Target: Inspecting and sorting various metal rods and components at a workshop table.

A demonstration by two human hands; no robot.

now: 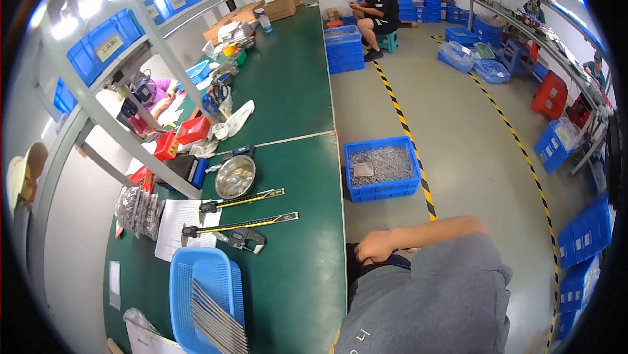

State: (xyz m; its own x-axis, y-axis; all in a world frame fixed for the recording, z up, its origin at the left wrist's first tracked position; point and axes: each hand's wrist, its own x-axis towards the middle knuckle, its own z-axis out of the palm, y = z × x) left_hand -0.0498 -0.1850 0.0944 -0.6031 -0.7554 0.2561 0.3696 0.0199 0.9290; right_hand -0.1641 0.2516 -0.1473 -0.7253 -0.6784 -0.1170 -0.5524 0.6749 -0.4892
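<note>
My right hand [376, 247] is bent inward at the table's right edge, in front of my grey shirt [432, 302]. Its fingers curl down against something dark; what they hold, if anything, is hidden. My left hand does not show. Closest on the green table [294, 275] stands a light blue basket [183, 288] with several thin metal rods [216, 318] leaning in it. Beyond it lie a micrometer [243, 239] and two digital calipers, one [242, 224] nearer and one [245, 200] farther. A metal bowl [222, 187] holds small pale packets.
A blue crate [383, 192] full of small grey pieces stands on the floor beside the table. Shelf posts [140, 125] rise along the table's left side. Red bins [193, 130] sit near them. One person [381, 4] sits on a stool; another [160, 96] works across the table.
</note>
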